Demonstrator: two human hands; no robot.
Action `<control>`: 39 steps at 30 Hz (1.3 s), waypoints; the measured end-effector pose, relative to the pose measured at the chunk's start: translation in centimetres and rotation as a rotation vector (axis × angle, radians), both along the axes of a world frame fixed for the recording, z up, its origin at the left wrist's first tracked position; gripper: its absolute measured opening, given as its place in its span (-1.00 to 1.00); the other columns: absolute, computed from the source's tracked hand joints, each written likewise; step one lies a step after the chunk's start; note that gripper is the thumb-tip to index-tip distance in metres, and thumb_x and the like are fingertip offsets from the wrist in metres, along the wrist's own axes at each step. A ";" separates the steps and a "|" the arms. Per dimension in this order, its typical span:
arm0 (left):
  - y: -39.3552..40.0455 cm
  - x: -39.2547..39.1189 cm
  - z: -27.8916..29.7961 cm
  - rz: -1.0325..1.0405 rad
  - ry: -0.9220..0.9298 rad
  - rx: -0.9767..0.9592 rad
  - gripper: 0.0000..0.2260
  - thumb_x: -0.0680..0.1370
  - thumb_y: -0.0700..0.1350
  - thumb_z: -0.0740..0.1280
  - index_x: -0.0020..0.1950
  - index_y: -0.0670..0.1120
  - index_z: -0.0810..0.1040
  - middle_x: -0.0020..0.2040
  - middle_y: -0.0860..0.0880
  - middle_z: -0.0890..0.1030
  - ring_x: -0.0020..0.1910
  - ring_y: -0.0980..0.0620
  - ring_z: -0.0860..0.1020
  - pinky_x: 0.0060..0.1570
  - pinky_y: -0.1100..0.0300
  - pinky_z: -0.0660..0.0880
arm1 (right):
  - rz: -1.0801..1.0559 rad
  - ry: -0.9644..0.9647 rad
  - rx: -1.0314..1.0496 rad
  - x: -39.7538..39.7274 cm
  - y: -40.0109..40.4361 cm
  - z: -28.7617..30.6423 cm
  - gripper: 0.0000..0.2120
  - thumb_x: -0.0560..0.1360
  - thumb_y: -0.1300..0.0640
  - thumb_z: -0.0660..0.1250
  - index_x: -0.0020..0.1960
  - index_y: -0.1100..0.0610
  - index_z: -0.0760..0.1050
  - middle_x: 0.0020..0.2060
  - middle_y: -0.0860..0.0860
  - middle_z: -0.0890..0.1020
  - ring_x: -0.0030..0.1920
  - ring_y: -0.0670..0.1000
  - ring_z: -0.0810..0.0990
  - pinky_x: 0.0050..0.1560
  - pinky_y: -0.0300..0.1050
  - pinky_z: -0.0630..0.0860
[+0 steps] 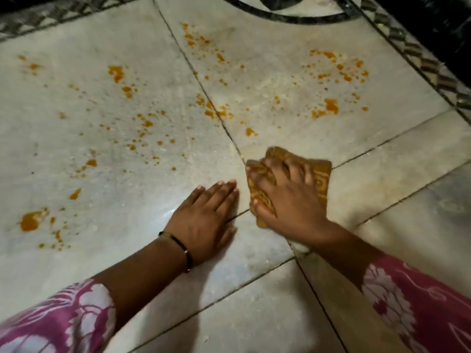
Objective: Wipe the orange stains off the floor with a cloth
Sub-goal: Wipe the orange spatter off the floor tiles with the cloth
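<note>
Orange stains are spattered across the pale marble floor, from the far left to the upper right, with a bigger blob at the right and another blob at the near left. A yellow-brown patterned cloth lies on the floor near a tile joint. My right hand presses down on the cloth with spread fingers. Just left of it, my left hand lies flat on the floor with straight fingers, holding nothing.
A dark patterned border strip runs along the floor's top and right edges. A black curved inlay sits at the top centre. Dark tile joints cross the floor. My pink flowered sleeves fill the bottom corners.
</note>
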State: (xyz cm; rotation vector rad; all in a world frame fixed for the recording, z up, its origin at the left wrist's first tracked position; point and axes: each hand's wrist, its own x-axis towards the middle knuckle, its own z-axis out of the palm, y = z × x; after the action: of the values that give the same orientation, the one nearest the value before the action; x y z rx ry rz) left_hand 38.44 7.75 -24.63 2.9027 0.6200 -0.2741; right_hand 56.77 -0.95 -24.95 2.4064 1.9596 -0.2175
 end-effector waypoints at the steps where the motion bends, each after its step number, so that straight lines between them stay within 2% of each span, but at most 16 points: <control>1: 1.1 -2.0 0.5 -0.037 0.044 0.030 -0.42 0.46 0.15 0.10 0.37 -0.15 0.44 0.38 -0.11 0.45 0.29 -0.10 0.49 0.23 -0.10 0.40 | 0.012 0.007 -0.036 -1.6 -0.2 0.3 -0.39 0.41 -0.22 0.05 0.42 -0.06 0.32 0.37 0.10 0.38 0.28 0.27 0.32 0.27 0.36 0.21; 4: 4.4 -8.4 2.6 -0.055 0.249 0.097 -0.39 0.45 0.17 0.08 0.39 -0.14 0.40 0.37 -0.13 0.46 0.26 -0.08 0.52 0.19 -0.08 0.43 | 0.220 0.067 -0.112 -7.5 1.1 1.1 -0.36 0.47 -0.21 0.03 0.50 0.02 0.20 0.47 0.16 0.26 0.39 0.34 0.24 0.30 0.46 0.08; 5: 5.2 -10.2 3.3 -0.048 0.356 0.125 -0.37 0.49 0.19 0.04 0.46 -0.14 0.24 0.45 -0.12 0.34 0.34 -0.06 0.43 0.29 -0.04 0.34 | 0.329 0.122 -0.143 -9.3 1.9 0.9 -0.36 0.53 -0.20 0.04 0.54 0.02 0.07 0.52 0.13 0.12 0.46 0.31 0.09 0.35 0.44 -0.06; 7: 7.1 -14.1 5.3 -0.103 0.559 0.203 -0.37 0.57 0.22 -0.05 0.51 -0.07 -0.19 0.52 -0.03 -0.15 0.52 0.01 0.05 0.45 0.05 -0.03 | 0.549 0.253 -0.227 -12.0 4.3 1.9 -0.32 0.56 -0.26 0.05 0.55 -0.04 -0.11 0.55 0.02 -0.07 0.51 0.21 -0.13 0.39 0.33 -0.21; 9: 9.1 -17.2 7.8 -0.111 0.764 0.217 -0.37 0.61 0.21 -0.06 0.52 -0.02 -0.30 0.49 0.04 -0.33 0.53 0.04 -0.18 0.45 0.08 -0.22 | 0.662 0.313 -0.242 -13.0 6.5 3.4 -0.29 0.52 -0.33 0.04 0.54 -0.14 -0.16 0.55 -0.05 -0.13 0.51 0.16 -0.14 0.42 0.26 -0.16; 11: 10.7 -19.7 9.6 -0.059 0.833 0.207 -0.38 0.61 0.21 -0.07 0.53 -0.01 -0.28 0.53 0.04 -0.30 0.52 0.06 -0.19 0.45 0.10 -0.21 | 0.712 0.242 -0.271 -11.7 7.5 4.3 -0.26 0.47 -0.37 0.00 0.53 -0.17 -0.20 0.55 -0.05 -0.13 0.51 0.15 -0.09 0.43 0.21 -0.05; 13: 12.0 -22.6 9.7 0.095 0.727 0.150 -0.37 0.59 0.24 -0.08 0.54 -0.02 -0.22 0.54 0.05 -0.21 0.53 0.06 -0.09 0.46 0.11 -0.11 | 0.815 0.048 -0.300 -8.6 7.3 5.2 -0.23 0.46 -0.38 0.02 0.54 -0.14 -0.19 0.55 0.01 -0.04 0.50 0.20 0.06 0.40 0.22 0.07; 15: 12.7 -24.8 8.2 0.238 0.434 0.105 -0.32 0.53 0.28 -0.06 0.55 -0.06 -0.03 0.55 -0.04 0.00 0.51 -0.03 0.14 0.45 0.05 0.07 | 0.907 -0.152 -0.248 -5.5 6.1 6.0 -0.25 0.46 -0.39 0.07 0.55 -0.09 0.02 0.51 0.07 0.21 0.38 0.25 0.35 0.25 0.28 0.33; 17: 13.5 -26.7 6.5 0.348 0.342 0.054 -0.32 0.53 0.25 0.03 0.54 -0.10 0.03 0.55 -0.09 0.04 0.48 -0.06 0.22 0.44 0.00 0.09 | 0.910 -0.263 -0.215 -3.8 5.1 5.6 -0.30 0.47 -0.39 0.06 0.51 -0.07 0.19 0.44 0.09 0.34 0.32 0.23 0.44 0.25 0.21 0.37; 20: 14.4 -27.8 3.8 0.500 0.355 0.015 -0.30 0.56 0.13 0.17 0.55 -0.09 -0.12 0.57 -0.03 -0.10 0.52 0.03 0.06 0.46 -0.04 -0.11 | 0.816 -0.229 -0.166 -4.2 4.3 4.0 -0.32 0.51 -0.37 0.01 0.52 -0.05 0.15 0.45 0.12 0.31 0.43 0.21 0.23 0.37 0.12 0.03; 24: 15.9 -27.3 1.7 0.770 -0.030 -0.030 -0.29 0.54 0.21 0.18 0.54 -0.12 0.01 0.56 -0.04 0.00 0.51 0.01 0.07 0.46 -0.10 -0.16 | 0.674 -0.092 -0.099 -10.4 3.6 0.1 -0.21 0.50 -0.38 -0.07 0.55 0.10 0.02 0.51 0.17 0.15 0.51 0.24 0.02 0.38 0.19 0.05; 26: 16.0 -26.9 0.7 0.883 -0.162 -0.043 -0.33 0.56 0.18 0.18 0.54 -0.12 0.05 0.56 -0.05 0.03 0.52 0.01 0.05 0.45 -0.13 -0.16 | 0.716 0.001 -0.017 -16.2 2.0 -0.8 -0.12 0.46 -0.44 -0.02 0.50 0.22 0.11 0.52 0.16 0.12 0.49 0.24 0.05 0.43 0.20 0.00; 29: 15.6 -26.3 0.1 1.007 -0.324 -0.084 -0.34 0.56 0.22 0.13 0.53 -0.12 0.08 0.56 -0.05 0.05 0.52 0.01 0.04 0.44 -0.16 -0.17 | 0.839 0.038 0.014 -24.4 3.0 -0.3 -0.18 0.46 -0.40 0.03 0.42 0.23 0.32 0.46 0.15 0.29 0.49 0.19 0.13 0.47 0.17 0.01; 31: 15.2 -26.4 0.1 1.096 -0.431 -0.082 -0.31 0.51 0.25 0.04 0.53 -0.13 0.11 0.55 -0.05 0.08 0.52 0.02 0.04 0.44 -0.14 -0.18 | 0.850 0.070 0.027 -27.7 6.1 -0.1 -0.21 0.46 -0.38 0.06 0.45 0.18 0.29 0.47 0.10 0.28 0.51 0.17 0.10 0.47 0.19 -0.02; 35: 14.7 -28.1 0.6 1.117 -0.488 -0.031 -0.33 0.52 0.24 -0.01 0.52 -0.13 0.15 0.54 -0.08 0.13 0.52 0.01 0.06 0.44 -0.13 -0.17 | 0.737 0.011 -0.008 -28.1 11.0 0.1 -0.31 0.46 -0.27 0.12 0.50 0.05 0.22 0.48 0.00 0.28 0.50 0.12 0.14 0.42 0.24 0.04; 39: 13.5 -31.2 1.3 1.114 -0.523 -0.011 -0.32 0.51 0.28 -0.08 0.50 -0.12 0.19 0.53 -0.07 0.17 0.51 0.02 0.08 0.44 -0.10 -0.15 | 0.661 -0.028 -0.003 -24.1 6.5 -0.2 -0.39 0.49 -0.18 0.18 0.49 0.00 0.24 0.48 -0.01 0.27 0.51 0.10 0.09 0.45 0.26 -0.03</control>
State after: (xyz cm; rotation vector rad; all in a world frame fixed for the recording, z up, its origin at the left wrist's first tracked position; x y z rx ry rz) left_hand 7.20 21.27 -23.33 2.0079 1.8654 0.5810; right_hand 32.67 5.50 -25.14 1.6108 2.5826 -0.1568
